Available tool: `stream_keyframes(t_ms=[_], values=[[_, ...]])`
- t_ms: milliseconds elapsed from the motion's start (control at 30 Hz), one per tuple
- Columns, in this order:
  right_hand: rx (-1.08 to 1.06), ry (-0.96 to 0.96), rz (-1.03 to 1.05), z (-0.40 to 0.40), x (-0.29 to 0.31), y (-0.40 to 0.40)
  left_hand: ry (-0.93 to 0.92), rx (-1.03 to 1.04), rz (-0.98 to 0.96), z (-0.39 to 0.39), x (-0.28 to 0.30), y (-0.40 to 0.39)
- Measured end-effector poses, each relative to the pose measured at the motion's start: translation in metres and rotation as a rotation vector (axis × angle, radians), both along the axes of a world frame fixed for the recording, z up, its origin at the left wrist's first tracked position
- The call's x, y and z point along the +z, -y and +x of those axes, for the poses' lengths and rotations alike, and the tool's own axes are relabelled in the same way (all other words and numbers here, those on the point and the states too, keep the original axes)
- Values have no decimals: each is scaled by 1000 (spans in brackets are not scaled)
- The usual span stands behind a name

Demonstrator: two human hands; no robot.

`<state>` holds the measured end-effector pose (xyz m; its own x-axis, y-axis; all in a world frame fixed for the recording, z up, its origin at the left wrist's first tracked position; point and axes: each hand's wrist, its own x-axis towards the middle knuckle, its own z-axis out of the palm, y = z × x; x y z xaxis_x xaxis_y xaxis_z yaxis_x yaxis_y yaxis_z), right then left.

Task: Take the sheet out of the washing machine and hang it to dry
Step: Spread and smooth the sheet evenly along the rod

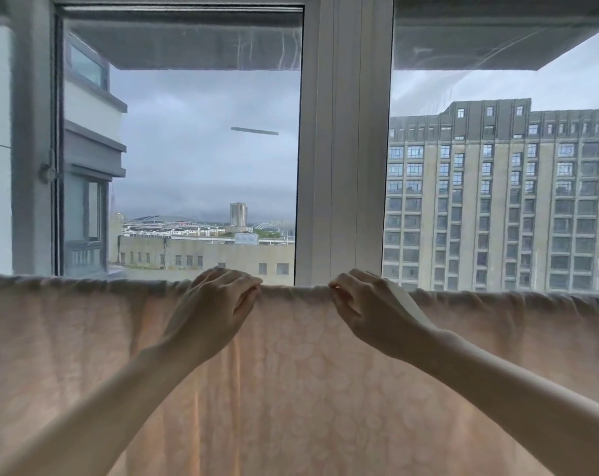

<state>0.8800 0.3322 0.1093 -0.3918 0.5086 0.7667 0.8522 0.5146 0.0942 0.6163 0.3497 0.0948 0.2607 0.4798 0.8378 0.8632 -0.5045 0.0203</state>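
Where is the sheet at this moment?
In the head view the sheet hangs across the whole lower frame before the window; the left hand and right hand grip its top edge.

A wide white window frame point(339, 139) is standing between two glass panes, grey daylight coming through them. A tall beige apartment block point(497, 201) is filling the right pane; low buildings point(202, 252) and overcast sky point(202, 139) are showing in the left.

Both bare forearms reach up from the lower corners toward mid-frame. The left hand point(213, 305) and right hand point(366, 309) sit close together, fingers point(339, 291) curled, pinching.
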Motion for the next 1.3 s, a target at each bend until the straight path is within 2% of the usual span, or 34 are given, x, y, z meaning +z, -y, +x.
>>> stream_keyframes(t_ms=[200,433,633,833,967,1067,1167,1300], values=[[19,12,14,-40,-2,-6,53,20,-65,-51,5,-8],[31,-5,20,-101,-3,-10,-2,-90,-120,-104,5,-17],[25,-154,10,-136,-3,-20,-48,-137,-70,-127,4,-22],[-204,-289,38,-110,-4,-17,-20,-181,-78,-138,5,-33],[-306,-235,51,-93,0,-5,41,-205,-59,-132,10,-35],[-278,-157,-4,-101,5,3,47,-180,-31,-125,13,-33],[-143,-97,-64,-121,7,4,50,-163,-35,-121,17,-32],[-35,-88,-104,-140,7,-2,37,-168,-7,-116,13,-28]])
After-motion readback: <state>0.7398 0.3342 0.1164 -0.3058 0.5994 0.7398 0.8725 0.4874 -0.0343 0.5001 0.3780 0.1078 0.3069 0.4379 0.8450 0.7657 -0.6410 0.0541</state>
